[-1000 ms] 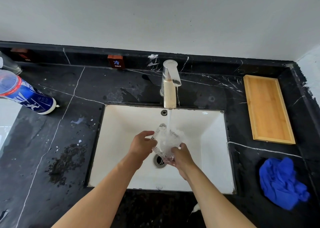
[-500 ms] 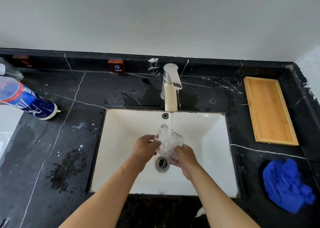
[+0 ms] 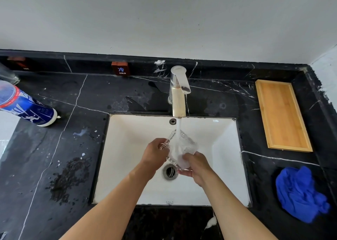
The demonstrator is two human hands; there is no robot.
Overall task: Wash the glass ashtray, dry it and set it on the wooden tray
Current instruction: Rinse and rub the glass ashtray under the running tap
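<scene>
The clear cut-glass ashtray (image 3: 184,145) is tilted under the running stream from the tap (image 3: 178,92), above the white sink (image 3: 224,148). My left hand (image 3: 155,153) grips its left edge. My right hand (image 3: 196,165) holds its lower right side, fingers against the glass. Water runs over the ashtray toward the drain (image 3: 170,172). The wooden tray (image 3: 281,115) lies bare on the black counter to the right of the sink. A crumpled blue cloth (image 3: 299,193) rests in front of the tray.
A blue-and-white bottle (image 3: 27,108) lies on its side at the left of the black marble counter (image 3: 73,148), near wet patches. A small "COLD" label block (image 3: 120,69) sits on the back ledge. The wall rises behind.
The ashtray has stayed under the stream while both hands turned it slightly; my right hand's fingers moved further onto its lower face. The view shifted down a little.
</scene>
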